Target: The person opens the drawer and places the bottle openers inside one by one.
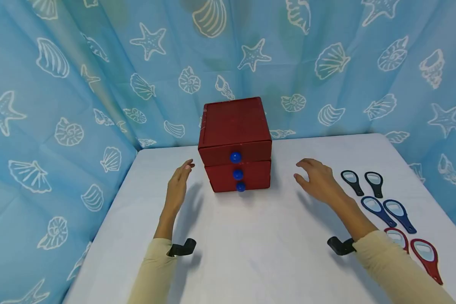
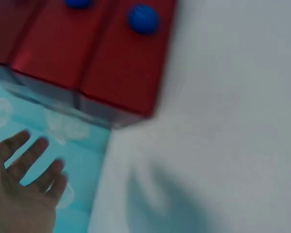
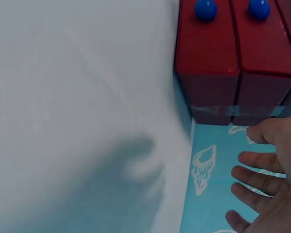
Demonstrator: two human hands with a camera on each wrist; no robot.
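A dark red box of drawers with three blue round knobs down its front stands at the back of the white table. My left hand hovers just left of it, fingers extended and apart from the box. On the other side my right hand is held above the table, fingers spread and slightly bent, with nothing in it. In the left wrist view the left hand shows its loose fingers below the red drawers. The right wrist view has the right hand beside the drawers, palm toward them.
At the right of the table lie several magnifying glasses in pairs: black, blue and red. A blue curtain with white shells hangs behind and beside the white table. Each wrist wears a black camera mount.
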